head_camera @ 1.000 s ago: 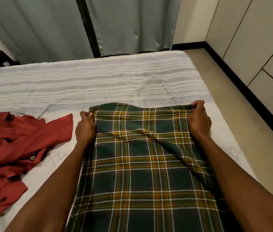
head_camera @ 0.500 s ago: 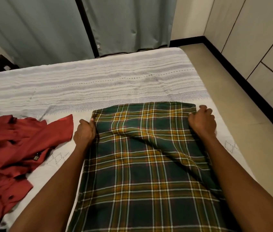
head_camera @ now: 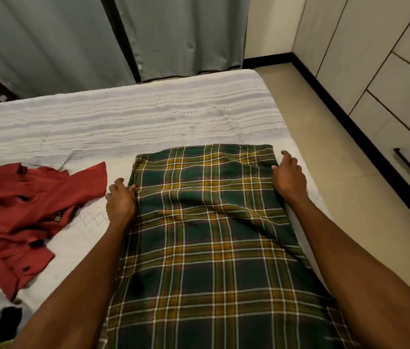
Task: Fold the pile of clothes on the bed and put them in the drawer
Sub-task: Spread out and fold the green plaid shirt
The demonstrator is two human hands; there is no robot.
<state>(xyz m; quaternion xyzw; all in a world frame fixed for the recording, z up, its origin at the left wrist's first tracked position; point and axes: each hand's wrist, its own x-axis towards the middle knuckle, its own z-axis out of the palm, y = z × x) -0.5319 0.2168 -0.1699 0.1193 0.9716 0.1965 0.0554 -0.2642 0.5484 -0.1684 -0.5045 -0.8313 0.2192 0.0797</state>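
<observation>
Both hands let go since before — left hand (head_camera: 121,202) and right hand (head_camera: 289,176) rest open beside the plaid cloth (head_camera: 206,238) on the bed (head_camera: 148,117).

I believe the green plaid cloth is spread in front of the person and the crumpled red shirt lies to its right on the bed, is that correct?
Not quite: the red shirt lies to the left of the green plaid cloth, not the right, as the head view shows. The cloth is indeed spread in front of the person on the bed.
</observation>
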